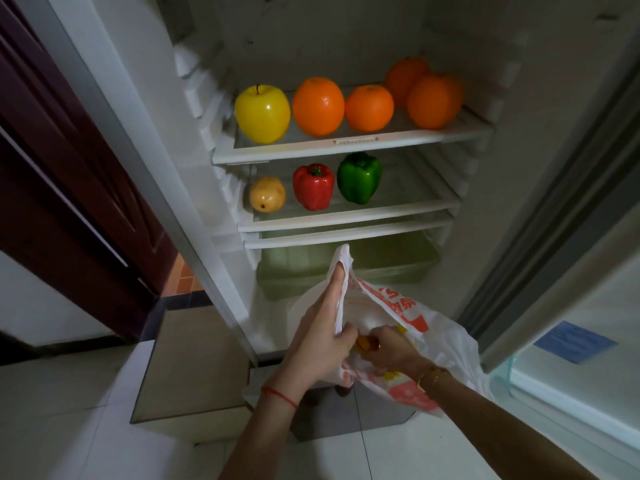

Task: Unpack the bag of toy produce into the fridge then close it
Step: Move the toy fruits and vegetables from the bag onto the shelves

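A white plastic bag [446, 344] with orange print hangs in front of the open fridge. My left hand [322, 327] grips its handle and holds the mouth up. My right hand [391, 348] reaches inside the bag and is closed on a small orange-yellow toy item [367, 342], mostly hidden. On the upper shelf [346, 147] sit a yellow apple [262, 113] and several oranges [318, 106]. The shelf below holds a yellow pear-like fruit [267, 194], a red pepper [313, 186] and a green pepper [359, 177].
A clear crisper drawer [381, 265] lies under the lowest shelf. The fridge door [571, 271] stands open at the right, with a blue label. A dark wooden door [69, 150] is at the left. Pale floor tiles lie below.
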A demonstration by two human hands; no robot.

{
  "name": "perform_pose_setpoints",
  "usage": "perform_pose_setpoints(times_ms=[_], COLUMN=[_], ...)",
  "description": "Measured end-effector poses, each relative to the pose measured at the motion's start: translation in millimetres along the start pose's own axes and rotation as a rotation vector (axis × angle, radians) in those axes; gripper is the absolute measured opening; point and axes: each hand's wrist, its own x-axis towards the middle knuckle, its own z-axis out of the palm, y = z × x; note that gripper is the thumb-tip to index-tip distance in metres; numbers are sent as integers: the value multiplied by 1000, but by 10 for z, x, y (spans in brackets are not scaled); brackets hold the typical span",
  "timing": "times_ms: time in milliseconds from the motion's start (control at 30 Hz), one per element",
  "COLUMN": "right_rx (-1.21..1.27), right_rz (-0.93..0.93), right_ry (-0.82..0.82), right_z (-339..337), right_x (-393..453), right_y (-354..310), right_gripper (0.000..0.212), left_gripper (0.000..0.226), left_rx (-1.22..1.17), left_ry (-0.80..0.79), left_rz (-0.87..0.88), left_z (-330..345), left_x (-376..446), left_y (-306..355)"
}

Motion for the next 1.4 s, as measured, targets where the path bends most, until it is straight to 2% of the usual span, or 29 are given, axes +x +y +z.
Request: perform_pose_setpoints(times_ms=[200,333,433,533,667,867,933,1133,1300,1400], right_rx=[483,912,1114,1178,1127,1052,988,793,510,427], right_rz=[69,52,75,198,400,644,684,752,805,808], right_ry=[21,13,142,344,447,499,505,392,321,290], right_z=[-674,-1096,-1278,-1308,-1173,-998,-973,-837,-662,-590], right_x=[-617,-1212,-1534,-1776,-2092,-2072,-1896,-1440,-1335,-1332], right_y=[-140,-112,111,508,1061,1557,1654,1748,1751,1735], right_gripper=[36,28,38,41,22,17,18,27,33,39], left_gripper=[102,104,106,102,102,107,108,107,107,108], left_rx=[53,75,99,99,80,96,99,88,57,52], left_ry=[23,14,-12,-37,-75,-77,-77,-62,-49,-35], left_rz=[47,120,155,154,152,163,158,136,144,143], left_z=[51,144,245,346,456,554,573,551,523,479], left_x=[129,271,358,437,515,555,559,545,475,446], left_y=[214,391,477,528,570,596,597,574,532,480])
